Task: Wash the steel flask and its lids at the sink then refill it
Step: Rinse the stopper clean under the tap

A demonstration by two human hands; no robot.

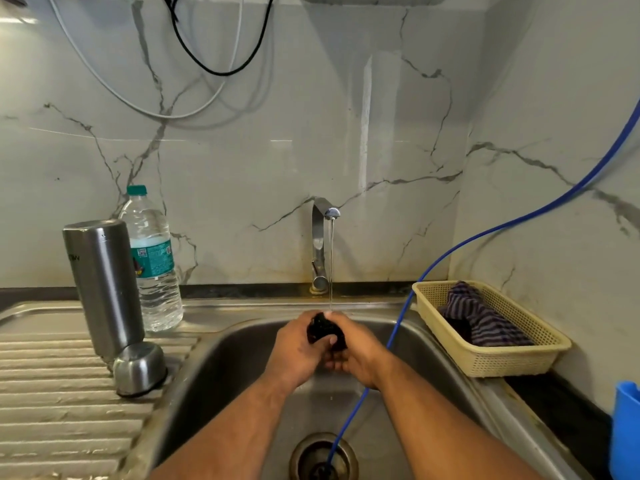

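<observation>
Over the sink basin (221, 368), my left hand (298, 348) and my right hand (356, 351) both grip a small black inner lid (323, 329) under a thin stream of water from the steel tap (320, 244). Most of the lid is hidden between my fingers. The steel flask (104, 285) stands upside down on the ribbed drainboard (52, 393) at the left. Its steel cup lid (140, 368) lies mouth down just in front of the flask, near the basin's edge.
A clear plastic water bottle (154, 265) with a green cap stands behind the flask. A blue hose (450, 251) runs from the right wall down into the drain (323, 457). A beige basket (491, 355) with a striped cloth (481, 320) sits right of the sink. A blue container (627, 431) shows at the right edge.
</observation>
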